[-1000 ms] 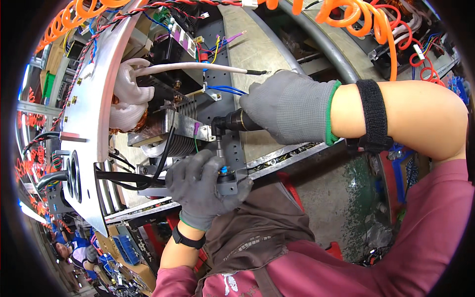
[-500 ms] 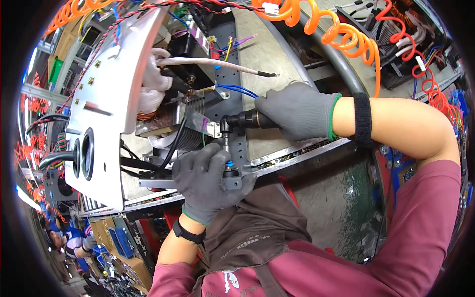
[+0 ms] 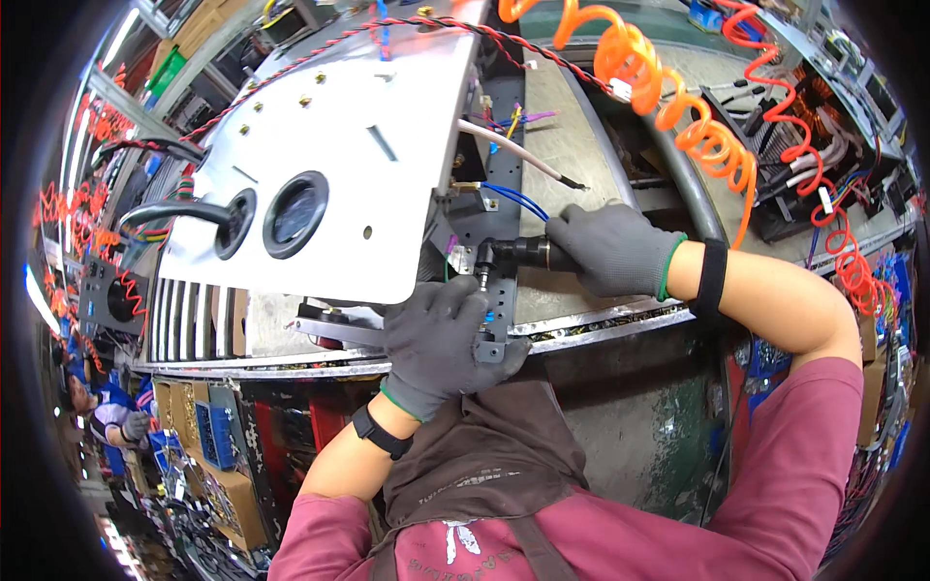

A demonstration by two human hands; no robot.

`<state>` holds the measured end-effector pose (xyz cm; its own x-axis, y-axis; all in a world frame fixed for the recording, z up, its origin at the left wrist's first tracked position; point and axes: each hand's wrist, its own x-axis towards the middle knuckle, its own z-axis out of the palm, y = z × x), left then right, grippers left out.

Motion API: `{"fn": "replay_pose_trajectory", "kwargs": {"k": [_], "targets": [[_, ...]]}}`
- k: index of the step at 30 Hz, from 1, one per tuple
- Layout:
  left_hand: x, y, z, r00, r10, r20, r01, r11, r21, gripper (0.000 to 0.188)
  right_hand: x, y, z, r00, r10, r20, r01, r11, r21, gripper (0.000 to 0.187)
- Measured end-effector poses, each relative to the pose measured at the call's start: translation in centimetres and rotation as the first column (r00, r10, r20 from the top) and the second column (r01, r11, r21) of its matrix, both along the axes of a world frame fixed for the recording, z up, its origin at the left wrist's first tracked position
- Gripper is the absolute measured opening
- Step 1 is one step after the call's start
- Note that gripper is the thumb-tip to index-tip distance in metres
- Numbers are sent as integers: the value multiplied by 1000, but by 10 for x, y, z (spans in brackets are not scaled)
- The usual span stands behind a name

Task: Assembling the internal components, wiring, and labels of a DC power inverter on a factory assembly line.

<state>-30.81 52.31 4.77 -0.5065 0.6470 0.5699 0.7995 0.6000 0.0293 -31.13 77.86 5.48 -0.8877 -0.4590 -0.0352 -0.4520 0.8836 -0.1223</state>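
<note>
My gloved right hand (image 3: 620,254) is closed round the handle of a black right-angle power wrench (image 3: 523,254). Its head points down, with a shiny socket bit (image 3: 483,276) below it. My gloved left hand (image 3: 436,339) is wrapped over the near end of a dark grey perforated metal frame (image 3: 504,295), its fingertips close beside the bit. A small blue part (image 3: 489,317) shows by the left fingers; what lies under the palm is hidden. Left of the hands stands a white metal panel (image 3: 387,232) with a black rubber grommet (image 3: 269,215). Two blue wires (image 3: 515,197) run near the wrench.
A pale cable (image 3: 528,160) with a dark tip sticks out behind the panel. Coiled orange hose (image 3: 668,102) and red hose (image 3: 799,145) hang over the bench. Another assembly (image 3: 804,184) stands far right. A person (image 3: 111,421) is at the far left, by cardboard boxes (image 3: 232,504).
The view has shifted, so the white panel shows more face-on and hides the inner parts. Both hands appear farther right in the picture, with the wrench still at the frame.
</note>
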Motion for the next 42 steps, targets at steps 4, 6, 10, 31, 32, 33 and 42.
{"fn": "replay_pose_trajectory", "kwargs": {"k": [4, 6, 10, 31, 32, 33, 42], "targets": [[0, -3, 1, 1000, 4, -13, -4, 1000, 13, 42, 1, -4, 5, 997, -23, 74, 21, 999, 33, 29], [-1, -4, 1, 999, 5, -39, -3, 999, 38, 43, 1, -5, 7, 1000, -24, 6, 24, 999, 27, 34], [1, -8, 2, 1000, 9, 17, -10, 999, 46, 51, -1, -11, 12, 988, -87, 127, 74, 992, 106, 33], [1, -19, -1, 988, -63, 143, 61, 998, 18, 53, -4, -17, 12, 1000, -7, -24, 10, 994, 113, 35], [1, -19, -1, 985, -61, 162, 62, 998, 3, 54, -3, -16, 12, 1000, -25, -5, 26, 992, 121, 34], [0, -20, -1, 982, -62, 178, 66, 998, -13, 55, -4, -17, 11, 999, -44, -32, 46, 995, 87, 33], [23, -55, 17, 959, -281, 15, 259, 902, 347, 51, -6, -15, 63, 930, -251, -269, 295, 945, 142, 26]]}}
